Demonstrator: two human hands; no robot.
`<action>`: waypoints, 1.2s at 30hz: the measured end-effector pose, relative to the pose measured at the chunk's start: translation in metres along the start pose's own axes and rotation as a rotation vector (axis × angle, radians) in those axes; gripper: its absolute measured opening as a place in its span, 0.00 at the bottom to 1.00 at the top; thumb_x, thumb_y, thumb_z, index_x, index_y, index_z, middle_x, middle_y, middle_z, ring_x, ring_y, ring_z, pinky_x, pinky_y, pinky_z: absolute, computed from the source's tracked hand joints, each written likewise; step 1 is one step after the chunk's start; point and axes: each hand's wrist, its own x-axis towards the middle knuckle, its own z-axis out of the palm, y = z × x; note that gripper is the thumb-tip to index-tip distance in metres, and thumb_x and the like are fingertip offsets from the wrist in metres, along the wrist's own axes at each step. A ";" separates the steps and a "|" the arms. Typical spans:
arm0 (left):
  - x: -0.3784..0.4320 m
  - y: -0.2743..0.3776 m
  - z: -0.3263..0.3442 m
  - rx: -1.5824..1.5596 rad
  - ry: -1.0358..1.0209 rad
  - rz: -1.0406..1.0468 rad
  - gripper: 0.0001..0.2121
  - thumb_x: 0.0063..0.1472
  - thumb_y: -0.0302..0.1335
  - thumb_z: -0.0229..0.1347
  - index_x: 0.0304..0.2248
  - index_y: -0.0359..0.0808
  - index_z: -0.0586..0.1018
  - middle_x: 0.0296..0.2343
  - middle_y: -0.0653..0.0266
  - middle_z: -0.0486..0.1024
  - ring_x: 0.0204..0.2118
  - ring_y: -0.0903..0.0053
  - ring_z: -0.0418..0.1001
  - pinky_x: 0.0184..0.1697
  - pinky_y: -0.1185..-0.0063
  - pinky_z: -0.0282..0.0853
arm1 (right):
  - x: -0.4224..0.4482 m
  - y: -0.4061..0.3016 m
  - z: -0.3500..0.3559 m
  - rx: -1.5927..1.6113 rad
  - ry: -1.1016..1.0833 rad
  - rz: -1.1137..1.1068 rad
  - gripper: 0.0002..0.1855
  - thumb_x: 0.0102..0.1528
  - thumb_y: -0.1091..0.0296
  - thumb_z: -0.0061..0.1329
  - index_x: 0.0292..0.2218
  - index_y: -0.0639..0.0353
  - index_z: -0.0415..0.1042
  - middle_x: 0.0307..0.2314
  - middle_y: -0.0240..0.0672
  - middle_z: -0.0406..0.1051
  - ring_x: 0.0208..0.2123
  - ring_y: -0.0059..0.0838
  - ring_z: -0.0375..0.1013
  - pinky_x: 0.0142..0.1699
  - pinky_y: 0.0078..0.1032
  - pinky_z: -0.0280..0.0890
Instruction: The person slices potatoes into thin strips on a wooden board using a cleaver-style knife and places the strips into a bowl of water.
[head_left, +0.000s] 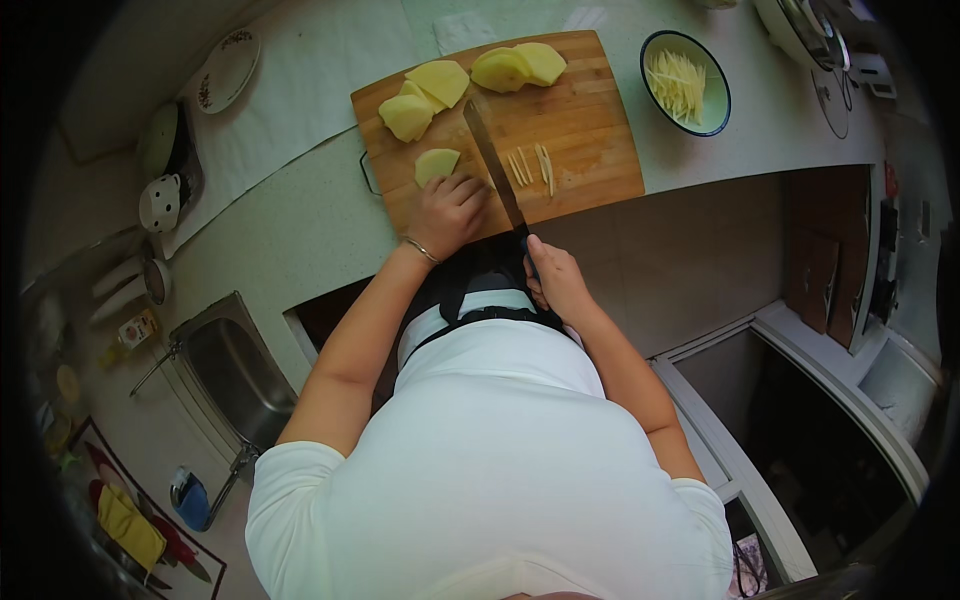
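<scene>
On a wooden cutting board (585, 112), my left hand (448, 214) rests with bent fingers at the lower edge of a potato slice (435, 165); what lies under the fingers is hidden. My right hand (553, 276) grips the dark handle of a long kitchen knife (493, 161), whose blade lies across the board, just right of my left hand. Several thin potato strips (546, 169) lie to the right of the blade. Along the board's far side are two groups of pale yellow potato slices (499, 70), one near the left corner (406, 116). A dark-rimmed bowl (718, 112) holds many potato strips (679, 86).
A stainless steel sink (255, 375) is set in the counter at the left. Beyond it stand an oval patterned dish (229, 71) and a spotted cup (160, 204). A pot (795, 37) and a glass lid (831, 101) are at the far right.
</scene>
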 end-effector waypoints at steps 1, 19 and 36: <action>0.000 0.001 0.001 -0.002 -0.003 0.002 0.12 0.46 0.27 0.56 0.33 0.37 0.76 0.34 0.68 0.73 0.41 0.74 0.69 0.43 0.75 0.62 | 0.000 0.000 0.001 -0.013 0.009 -0.002 0.26 0.59 0.44 0.33 0.21 0.57 0.59 0.09 0.26 0.53 0.08 0.16 0.50 0.13 0.17 0.47; -0.001 0.005 0.002 -0.044 -0.053 -0.019 0.15 0.45 0.25 0.54 0.36 0.35 0.76 0.37 0.65 0.72 0.44 0.72 0.67 0.48 0.74 0.60 | 0.024 0.010 0.011 -0.064 0.102 -0.107 0.27 0.60 0.48 0.36 0.18 0.61 0.60 0.10 0.28 0.57 0.11 0.18 0.56 0.17 0.19 0.52; -0.007 0.001 0.002 -0.016 -0.080 -0.024 0.18 0.44 0.25 0.55 0.40 0.36 0.75 0.41 0.66 0.71 0.48 0.71 0.66 0.51 0.71 0.58 | 0.013 0.007 0.014 0.002 0.087 -0.037 0.28 0.59 0.47 0.36 0.17 0.60 0.60 0.09 0.28 0.56 0.10 0.17 0.54 0.16 0.19 0.50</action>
